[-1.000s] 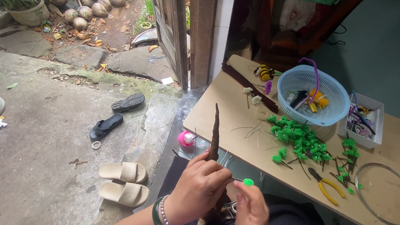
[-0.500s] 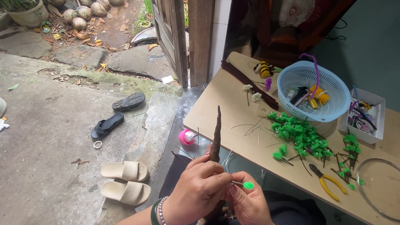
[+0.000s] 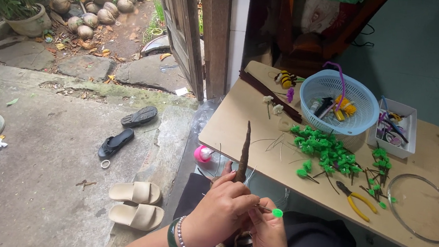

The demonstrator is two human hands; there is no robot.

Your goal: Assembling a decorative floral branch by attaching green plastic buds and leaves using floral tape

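Brown tapering stem wrapped in dark tape (image 3: 243, 155) stands nearly upright at the lower middle of the frame, its pointed tip rising above your hands and its pale lower end showing below your wrists. Your left hand (image 3: 218, 213) is curled around the stem's middle, fingers closed on it, with a dark green bangle and a pale beaded bracelet (image 3: 179, 237) on the wrist. Your right hand (image 3: 269, 233) sits just beside it, thumb and fingers pinching a thin wire tipped with a small bright green bud (image 3: 277, 213), held against the stem.

Above your hands, across the middle right of the frame, lies a flat tan board table (image 3: 241, 115). On it a heap of small green leaf pieces on wires (image 3: 323, 148) lies near the centre, and yellow-handled pliers (image 3: 356, 200) rest to its lower right. A light blue plastic mesh basket (image 3: 364, 99) with small tools stands toward the upper right, a white rectangular tray (image 3: 406, 150) just beside it. A clear ring-shaped hoop (image 3: 418, 210) lies at the far right of the board.

On the concrete at lower left, a pair of beige slide sandals (image 3: 135, 203) lies near a pair of black sandals (image 3: 126, 131). A small pink round container (image 3: 203, 154) sits by the board's near edge.
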